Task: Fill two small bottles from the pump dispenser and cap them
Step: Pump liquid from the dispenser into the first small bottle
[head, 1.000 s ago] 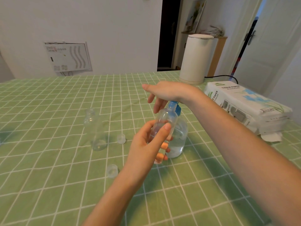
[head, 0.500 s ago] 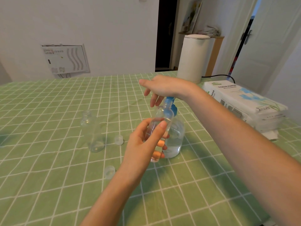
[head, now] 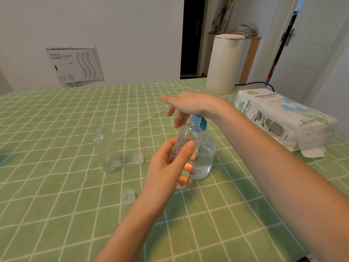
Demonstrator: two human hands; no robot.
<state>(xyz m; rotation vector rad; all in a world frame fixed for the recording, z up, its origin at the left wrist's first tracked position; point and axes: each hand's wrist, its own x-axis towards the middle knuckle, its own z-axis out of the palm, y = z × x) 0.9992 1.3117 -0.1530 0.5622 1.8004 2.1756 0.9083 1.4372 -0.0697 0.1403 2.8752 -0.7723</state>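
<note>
My left hand (head: 166, 167) grips a small clear bottle (head: 187, 140), tilted, with its mouth up against the blue spout of the pump dispenser (head: 204, 154). The dispenser is a round clear bottle partly filled with clear liquid. My right hand (head: 187, 104) rests palm down on its blue pump head, fingers straight and hanging over the front. A second small clear bottle (head: 108, 150) stands uncapped on the cloth to the left. Two clear caps lie loose: one cap (head: 138, 159) beside that bottle, another cap (head: 128, 196) nearer me.
A green checked tablecloth (head: 56, 205) covers the table. A white kettle (head: 224, 63) with a black cord stands at the far right. A pack of tissue paper (head: 279, 118) lies at the right edge, close to my right forearm.
The hands, the bottle and the dispenser keep the same pose; only the camera shifts slightly. The right palm stays on the pump head.
</note>
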